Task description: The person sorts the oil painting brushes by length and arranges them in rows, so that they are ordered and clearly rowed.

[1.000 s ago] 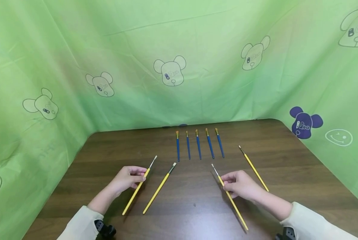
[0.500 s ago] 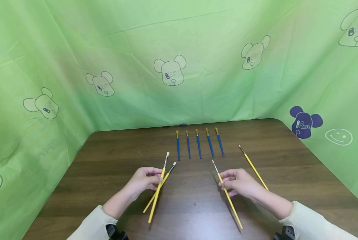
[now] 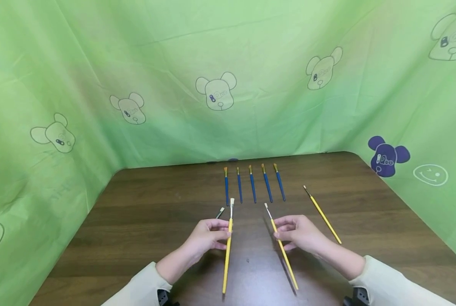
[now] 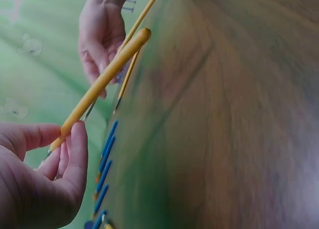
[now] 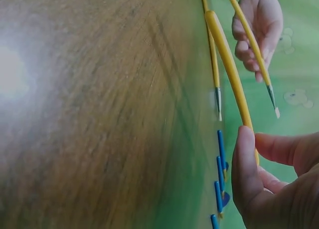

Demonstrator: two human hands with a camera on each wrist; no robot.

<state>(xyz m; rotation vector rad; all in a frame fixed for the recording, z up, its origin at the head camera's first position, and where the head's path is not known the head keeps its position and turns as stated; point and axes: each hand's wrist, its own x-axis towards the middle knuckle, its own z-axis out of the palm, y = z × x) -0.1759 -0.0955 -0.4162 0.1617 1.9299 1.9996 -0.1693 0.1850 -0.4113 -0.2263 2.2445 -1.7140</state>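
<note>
My left hand (image 3: pixel 208 238) pinches a yellow-handled paintbrush (image 3: pixel 227 259) between thumb and fingers, pale bristles pointing away from me. In my right hand (image 3: pixel 299 233) is another yellow-handled paintbrush (image 3: pixel 287 261), pinched the same way, its small pale tip leaning to the left. Both are raised off the table, and the two tips stand a short way apart. Behind my left hand lies a third yellow brush (image 5: pixel 214 64), mostly hidden in the head view except for its bristle end. One more yellow-handled brush (image 3: pixel 324 217) lies slanted on the table beyond my right hand.
Several blue-handled brushes (image 3: pixel 252 187) lie in a row toward the table's back edge, bristles facing away. The brown wooden table (image 3: pixel 151 191) is backed by a green printed cloth (image 3: pixel 174 136) that also hangs along both sides.
My left hand has carried its brush rightward, across the brush lying on the table, and the brush has turned more upright in view. My right hand has shifted slightly left with its brush.
</note>
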